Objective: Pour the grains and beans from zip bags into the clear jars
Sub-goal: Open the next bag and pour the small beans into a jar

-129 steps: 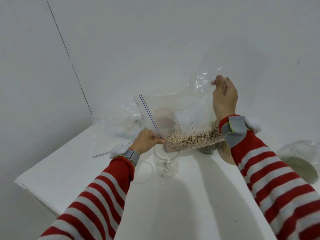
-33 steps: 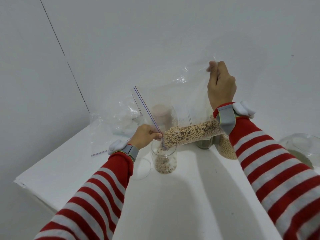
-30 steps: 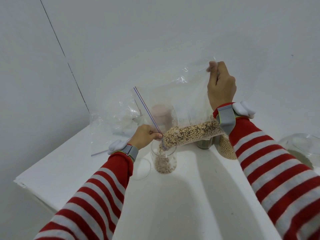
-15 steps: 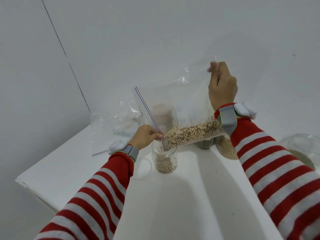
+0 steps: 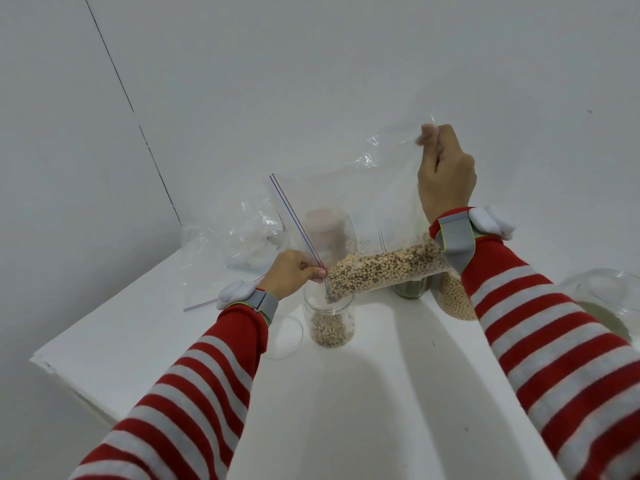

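Plain white walls (image 5: pixel 311 64) behind the right hand (image 5: pixel 445 178), a thin dark seam (image 5: pixel 139 126) well left of it, white worktop (image 5: pixel 138 334) below.

No word, brand, number or sign can be read anywhere in the head view. The zip bag (image 5: pixel 374 202) has a pale panel (image 5: pixel 384 233) with faint ruled lines on its clear side (any writing there is too small and blurred to make out).
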`<state>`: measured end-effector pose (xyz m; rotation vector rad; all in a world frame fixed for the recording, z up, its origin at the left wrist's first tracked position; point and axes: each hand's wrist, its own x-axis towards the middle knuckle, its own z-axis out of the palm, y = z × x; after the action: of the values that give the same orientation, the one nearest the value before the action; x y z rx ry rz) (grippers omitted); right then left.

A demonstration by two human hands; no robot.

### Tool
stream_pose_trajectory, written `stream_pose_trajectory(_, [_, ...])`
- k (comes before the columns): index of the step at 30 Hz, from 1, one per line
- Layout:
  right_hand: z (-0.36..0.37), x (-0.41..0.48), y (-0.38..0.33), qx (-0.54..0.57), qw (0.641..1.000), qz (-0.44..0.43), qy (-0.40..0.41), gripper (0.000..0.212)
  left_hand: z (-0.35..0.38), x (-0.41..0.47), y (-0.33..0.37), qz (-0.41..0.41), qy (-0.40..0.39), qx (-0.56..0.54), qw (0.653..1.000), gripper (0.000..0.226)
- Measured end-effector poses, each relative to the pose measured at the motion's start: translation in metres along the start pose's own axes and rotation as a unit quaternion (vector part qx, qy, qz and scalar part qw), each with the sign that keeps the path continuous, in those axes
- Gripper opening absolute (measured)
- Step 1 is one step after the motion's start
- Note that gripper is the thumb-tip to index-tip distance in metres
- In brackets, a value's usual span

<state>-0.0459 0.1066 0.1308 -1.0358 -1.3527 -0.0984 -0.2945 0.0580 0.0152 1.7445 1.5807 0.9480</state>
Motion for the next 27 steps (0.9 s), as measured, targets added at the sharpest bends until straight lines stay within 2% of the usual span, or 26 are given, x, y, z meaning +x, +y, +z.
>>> stream_pose_trajectory(17, [0.001,0.001,-0.006,0.004,1.0,-0.01,-0.003,0.04,0.001,0.0,-0.001,0.0,0.0,-0.004,1.0,0.012])
stream_pose_trajectory(27, [0.003,0.004,-0.011,0.017,1.0,-0.01,-0.009,0.054,-0.002,-0.001,-0.003,0.011,-0.01,-0.008,1.0,0.01])
